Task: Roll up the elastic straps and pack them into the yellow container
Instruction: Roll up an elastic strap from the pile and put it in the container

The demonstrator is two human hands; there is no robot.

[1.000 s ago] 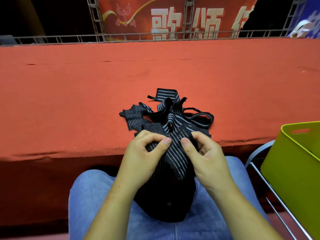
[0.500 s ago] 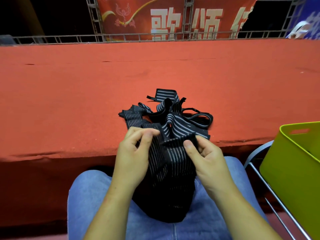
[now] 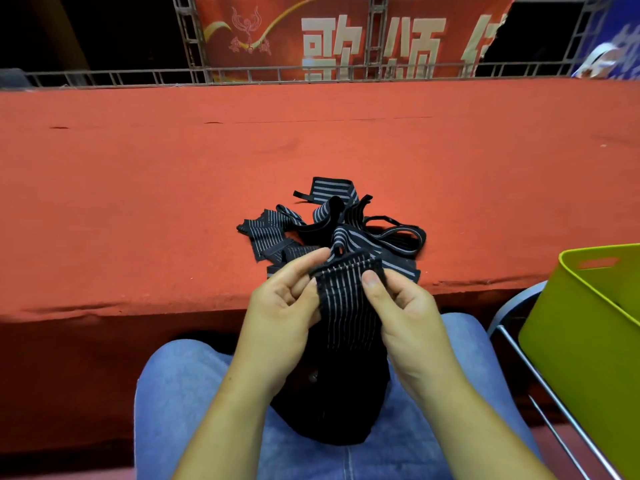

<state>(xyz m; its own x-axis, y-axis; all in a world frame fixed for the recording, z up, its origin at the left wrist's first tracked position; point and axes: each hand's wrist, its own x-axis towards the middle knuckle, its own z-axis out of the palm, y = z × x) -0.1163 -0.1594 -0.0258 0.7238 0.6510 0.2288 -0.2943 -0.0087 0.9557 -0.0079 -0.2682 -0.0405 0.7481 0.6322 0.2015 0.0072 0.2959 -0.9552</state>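
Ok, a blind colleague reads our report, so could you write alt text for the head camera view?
Two hands, left hand and right hand, pinch the folded top of a black striped strap above a lap in jeans. Behind it a tangled heap of straps lies on a red table; a yellow container stands at the right.

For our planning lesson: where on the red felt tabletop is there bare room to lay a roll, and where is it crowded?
Bare: the red felt tabletop left, right and beyond the heap of black striped elastic straps. Crowded: the near middle, where left hand and right hand grip one strap.
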